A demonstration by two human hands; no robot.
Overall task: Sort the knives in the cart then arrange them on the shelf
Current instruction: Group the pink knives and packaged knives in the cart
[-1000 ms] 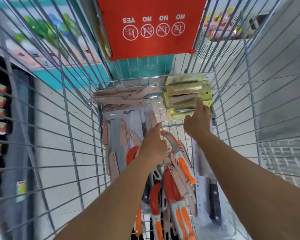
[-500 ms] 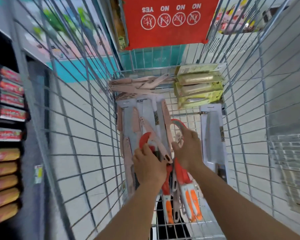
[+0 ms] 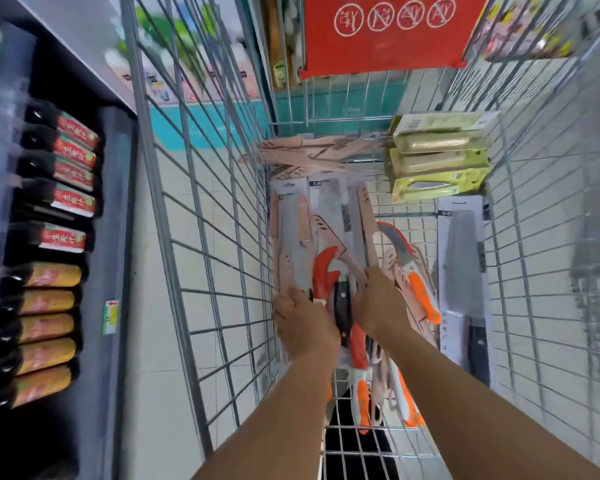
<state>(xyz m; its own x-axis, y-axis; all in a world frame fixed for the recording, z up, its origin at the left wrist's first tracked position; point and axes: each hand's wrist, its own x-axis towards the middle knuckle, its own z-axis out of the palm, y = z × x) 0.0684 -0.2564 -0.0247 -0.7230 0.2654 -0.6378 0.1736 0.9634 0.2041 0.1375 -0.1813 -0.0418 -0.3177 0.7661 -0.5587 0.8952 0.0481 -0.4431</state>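
Observation:
Packaged knives lie in the wire cart point(image 3: 201, 237). My left hand point(image 3: 303, 325) and my right hand point(image 3: 378, 306) are both down in the middle of the pile, gripping a knife pack with a black handle point(image 3: 342, 306) from either side; red-sheathed knives point(image 3: 324, 271) lie against it. Pink knives point(image 3: 291, 230) lie at the left. Orange-handled knives point(image 3: 421, 292) sit to the right of my right hand. A grey cleaver pack point(image 3: 463, 258) rests along the right wall. Yellow-green boxed knives point(image 3: 437, 161) are stacked at the far right, loose pink sheaths point(image 3: 305, 154) at the far left.
A dark shelf point(image 3: 115, 202) stands left of the cart, lined with red-labelled packs point(image 3: 73, 168) above and yellow packs point(image 3: 45, 327) below. A red sign flap point(image 3: 385, 32) hangs at the cart's far end. The floor is pale tile point(image 3: 146, 375).
My right hand has drawn back from the yellow-green boxes to the middle of the pile. Both hands closed in on the black-handled pack among the red knives. The view swung left toward the shelf.

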